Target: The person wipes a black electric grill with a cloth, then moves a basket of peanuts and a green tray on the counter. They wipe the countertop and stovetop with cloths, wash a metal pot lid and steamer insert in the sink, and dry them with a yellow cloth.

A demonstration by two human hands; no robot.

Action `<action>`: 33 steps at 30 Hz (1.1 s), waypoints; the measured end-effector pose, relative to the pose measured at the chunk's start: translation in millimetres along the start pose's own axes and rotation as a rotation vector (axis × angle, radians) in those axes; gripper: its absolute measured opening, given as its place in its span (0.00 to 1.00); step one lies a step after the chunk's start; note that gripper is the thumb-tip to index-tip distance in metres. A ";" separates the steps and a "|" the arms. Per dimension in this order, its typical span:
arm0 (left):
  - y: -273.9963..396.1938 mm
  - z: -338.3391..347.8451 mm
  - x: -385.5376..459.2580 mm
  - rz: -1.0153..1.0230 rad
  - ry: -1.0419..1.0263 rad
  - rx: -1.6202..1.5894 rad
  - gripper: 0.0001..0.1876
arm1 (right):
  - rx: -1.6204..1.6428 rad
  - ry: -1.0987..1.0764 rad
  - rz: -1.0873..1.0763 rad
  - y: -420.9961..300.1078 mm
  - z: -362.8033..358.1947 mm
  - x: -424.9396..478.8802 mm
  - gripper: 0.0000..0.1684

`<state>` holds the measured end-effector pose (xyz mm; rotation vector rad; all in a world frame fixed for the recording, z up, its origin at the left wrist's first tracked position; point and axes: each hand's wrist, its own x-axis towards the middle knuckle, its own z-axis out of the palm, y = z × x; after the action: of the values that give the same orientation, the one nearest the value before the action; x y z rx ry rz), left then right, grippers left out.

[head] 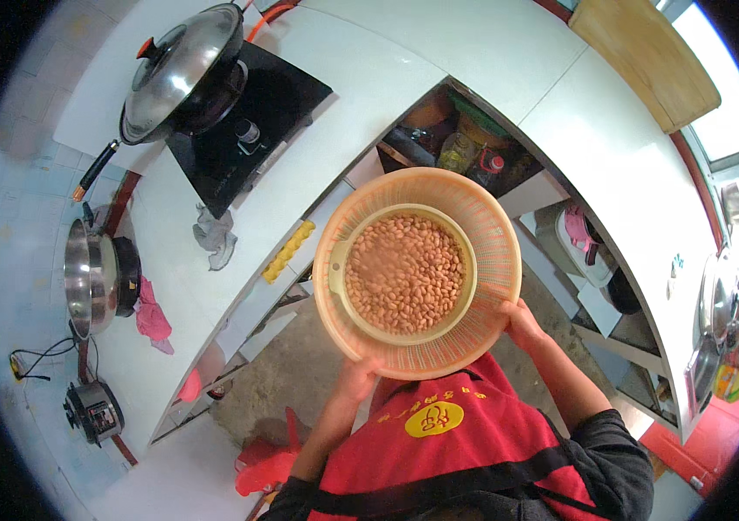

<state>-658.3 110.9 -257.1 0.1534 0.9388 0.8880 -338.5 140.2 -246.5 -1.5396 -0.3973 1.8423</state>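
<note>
Both of my hands hold a large orange plastic strainer basket (496, 260) in front of my body. My left hand (359, 378) grips its lower left rim, and my right hand (521, 323) grips its lower right rim. Inside the basket sits a smaller pale yellow plastic bowl (338, 267) with a tab handle pointing left. Many pinkish-brown peanuts or beans (408, 273) fill much of this bowl. My fingers under the basket are partly hidden. Below the basket is the red apron (473, 449) that I wear.
White counters curve around me. At left are a lidded wok (180, 71) on a black cooktop (206, 176), a grey rag (214, 238), a steel pot (89, 280) and an electric cooker (94, 411). Open shelves lie below the counter. A wooden board (649, 58) is at upper right.
</note>
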 end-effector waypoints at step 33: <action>-69.5 -40.9 39.3 -0.312 0.078 -0.280 0.33 | 0.081 0.080 0.123 -91.1 -102.0 175.8 0.40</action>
<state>-637.0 84.1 -340.0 -0.2634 0.8716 0.7296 -223.1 303.9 -344.2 -1.6071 -0.1930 1.8592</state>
